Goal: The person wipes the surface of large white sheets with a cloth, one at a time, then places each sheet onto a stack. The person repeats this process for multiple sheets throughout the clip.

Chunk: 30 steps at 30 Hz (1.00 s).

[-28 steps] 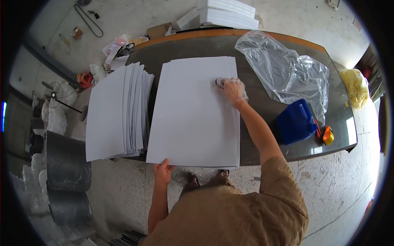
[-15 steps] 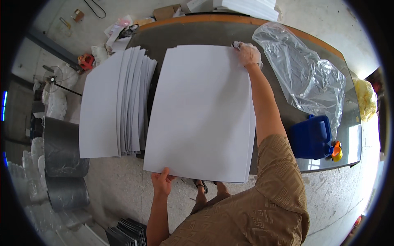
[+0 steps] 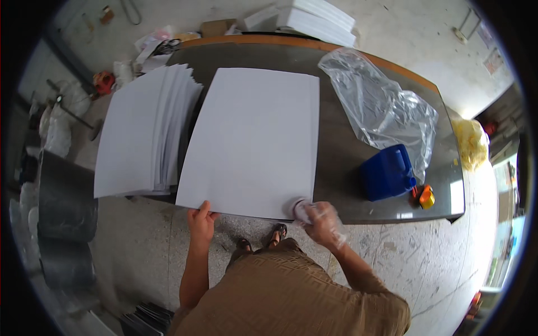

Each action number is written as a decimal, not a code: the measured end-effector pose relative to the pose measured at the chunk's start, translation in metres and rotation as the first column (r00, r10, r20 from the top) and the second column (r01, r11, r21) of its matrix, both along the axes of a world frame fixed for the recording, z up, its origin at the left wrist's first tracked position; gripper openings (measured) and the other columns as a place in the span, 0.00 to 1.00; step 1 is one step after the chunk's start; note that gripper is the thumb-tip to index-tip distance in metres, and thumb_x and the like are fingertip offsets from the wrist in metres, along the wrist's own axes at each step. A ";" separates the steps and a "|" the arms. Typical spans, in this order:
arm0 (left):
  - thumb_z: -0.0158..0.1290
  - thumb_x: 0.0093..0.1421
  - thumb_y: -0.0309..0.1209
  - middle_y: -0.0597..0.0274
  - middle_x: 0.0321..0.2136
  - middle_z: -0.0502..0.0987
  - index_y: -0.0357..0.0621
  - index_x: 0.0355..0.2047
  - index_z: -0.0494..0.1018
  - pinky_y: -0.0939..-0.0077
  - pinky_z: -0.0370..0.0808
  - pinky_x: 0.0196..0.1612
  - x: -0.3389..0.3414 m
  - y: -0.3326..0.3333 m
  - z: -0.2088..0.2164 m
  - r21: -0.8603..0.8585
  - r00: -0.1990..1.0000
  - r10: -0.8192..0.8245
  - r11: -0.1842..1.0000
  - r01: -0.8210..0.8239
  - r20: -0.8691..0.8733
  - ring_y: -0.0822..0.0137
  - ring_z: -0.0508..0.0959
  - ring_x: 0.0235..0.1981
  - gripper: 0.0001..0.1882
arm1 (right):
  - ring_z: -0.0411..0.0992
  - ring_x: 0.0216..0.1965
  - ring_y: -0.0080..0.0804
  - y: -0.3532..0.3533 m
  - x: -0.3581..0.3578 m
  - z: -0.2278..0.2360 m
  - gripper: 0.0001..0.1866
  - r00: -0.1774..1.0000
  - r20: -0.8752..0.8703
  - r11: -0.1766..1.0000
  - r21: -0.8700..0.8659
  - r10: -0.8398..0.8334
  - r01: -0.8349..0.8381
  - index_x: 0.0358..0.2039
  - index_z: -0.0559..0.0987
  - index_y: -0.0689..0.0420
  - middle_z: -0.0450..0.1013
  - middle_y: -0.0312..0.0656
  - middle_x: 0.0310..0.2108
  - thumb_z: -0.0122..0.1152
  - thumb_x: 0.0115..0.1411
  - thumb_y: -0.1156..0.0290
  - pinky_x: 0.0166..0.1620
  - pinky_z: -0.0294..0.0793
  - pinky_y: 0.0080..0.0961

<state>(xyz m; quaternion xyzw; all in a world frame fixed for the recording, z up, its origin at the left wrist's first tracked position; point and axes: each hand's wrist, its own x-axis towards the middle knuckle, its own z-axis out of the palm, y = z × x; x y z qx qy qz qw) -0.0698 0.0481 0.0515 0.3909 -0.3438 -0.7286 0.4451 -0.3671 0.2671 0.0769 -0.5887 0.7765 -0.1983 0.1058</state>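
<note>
Left pile: fanned white layers, uneven right edges, covering the near left corner of the worktop.
Left hand: bare, clamped on the near edge of the centre sheets, close to their near left corner; thumb on top, fingertips hidden below.
Centre sheets: middle of worktop, long sides running far to near, near edge about at worktop's near edge. Plain white, smooth, flat, unmarked; soft grey shading by near right corner. Layers slightly out of line on the right side; thin dark line under near edge.
Roundish item: at the sheets' near right corner; dark rim, blurred, kind unclear.
Right hand: clear plastic around it, fingers closed on roundish item.
Clear film: crumpled, toward worktop's far right corner.
Blue jug: near edge, right part.
Orange-yellow item: right of jug, by near right corner.
</note>
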 end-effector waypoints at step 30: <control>0.55 0.65 0.26 0.54 0.42 0.79 0.33 0.49 0.71 0.62 0.83 0.40 0.385 -0.320 -0.014 -0.060 0.952 0.262 0.965 -0.255 0.158 0.60 0.82 0.40 0.14 | 0.72 0.30 0.42 -0.105 0.122 0.057 0.12 0.869 0.291 0.852 -0.230 -0.400 0.469 0.39 0.77 0.66 0.72 0.51 0.29 0.61 0.63 0.68 0.35 0.69 0.36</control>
